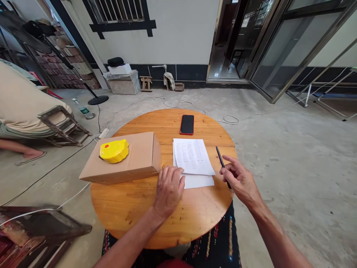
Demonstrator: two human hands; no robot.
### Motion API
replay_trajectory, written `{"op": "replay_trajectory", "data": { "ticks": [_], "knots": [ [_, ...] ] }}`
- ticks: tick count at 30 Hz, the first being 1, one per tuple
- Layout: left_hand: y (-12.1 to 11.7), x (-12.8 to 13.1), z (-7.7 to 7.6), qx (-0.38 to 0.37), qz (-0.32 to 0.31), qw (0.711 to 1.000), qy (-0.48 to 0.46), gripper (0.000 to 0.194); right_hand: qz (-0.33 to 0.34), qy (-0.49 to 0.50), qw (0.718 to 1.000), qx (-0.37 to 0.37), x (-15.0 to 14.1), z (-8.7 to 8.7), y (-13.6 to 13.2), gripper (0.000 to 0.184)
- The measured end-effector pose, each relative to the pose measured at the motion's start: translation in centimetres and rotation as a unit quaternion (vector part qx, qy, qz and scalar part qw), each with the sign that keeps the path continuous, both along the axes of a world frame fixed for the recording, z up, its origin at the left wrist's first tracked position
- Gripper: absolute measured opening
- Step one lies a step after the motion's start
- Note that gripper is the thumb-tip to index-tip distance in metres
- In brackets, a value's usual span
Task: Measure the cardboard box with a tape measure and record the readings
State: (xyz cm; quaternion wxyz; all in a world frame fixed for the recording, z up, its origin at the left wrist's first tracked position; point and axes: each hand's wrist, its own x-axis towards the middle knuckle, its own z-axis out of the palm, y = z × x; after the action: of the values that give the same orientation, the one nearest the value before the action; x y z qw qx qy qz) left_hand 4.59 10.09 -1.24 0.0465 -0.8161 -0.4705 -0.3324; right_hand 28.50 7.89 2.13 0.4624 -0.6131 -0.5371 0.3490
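Observation:
My left hand lies flat on the round wooden table, its fingers stretched out onto the near left corner of a stack of white printed sheets. My right hand is closed round a black pen at the table's right edge, just right of the sheets. A cardboard box sits on the table's left side, with a yellow tape measure on top of it. A phone with a red case lies face up at the far side of the table.
Another person sits at the left on a wooden stool. Cables trail over the concrete floor. A water bottle, a stand base and a grey crate stand by the far wall. Glass doors are open at the right.

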Motion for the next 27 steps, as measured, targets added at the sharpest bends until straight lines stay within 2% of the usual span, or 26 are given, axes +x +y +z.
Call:
{"op": "replay_trajectory", "data": {
  "ticks": [3,9,15,18,20,24,27],
  "knots": [
    [0.5,0.0,0.1,0.022,-0.001,1.000,0.022,0.032,-0.022,0.019,0.999,-0.029,0.6,0.3,-0.5,0.030],
    [1.1,-0.6,-0.5,0.042,-0.025,0.998,0.039,0.023,-0.007,0.056,0.998,-0.035,0.8,-0.1,-1.8,0.016],
    [0.5,-2.0,-1.5,0.006,-0.044,0.998,0.047,0.027,0.054,0.154,0.986,-0.016,-0.4,-0.8,-1.8,0.031],
    [0.3,-2.2,-1.8,-0.031,-0.053,0.996,0.063,0.026,0.085,0.206,0.974,-0.031,-0.8,-0.5,-1.2,0.021],
    [0.2,-2.3,-1.8,-0.049,-0.065,0.994,0.072,0.025,0.117,0.261,0.957,-0.052,-0.7,0.0,-0.9,0.022],
    [-0.1,-2.8,-1.7,-0.070,-0.080,0.991,0.082,0.026,0.205,0.360,0.908,-0.068,-0.7,0.9,-0.5,0.040],
    [-0.6,-3.1,-1.6,-0.084,-0.085,0.989,0.092,0.022,0.161,0.344,0.925,-0.031,-1.4,0.7,-0.3,0.032]
  ]
}}
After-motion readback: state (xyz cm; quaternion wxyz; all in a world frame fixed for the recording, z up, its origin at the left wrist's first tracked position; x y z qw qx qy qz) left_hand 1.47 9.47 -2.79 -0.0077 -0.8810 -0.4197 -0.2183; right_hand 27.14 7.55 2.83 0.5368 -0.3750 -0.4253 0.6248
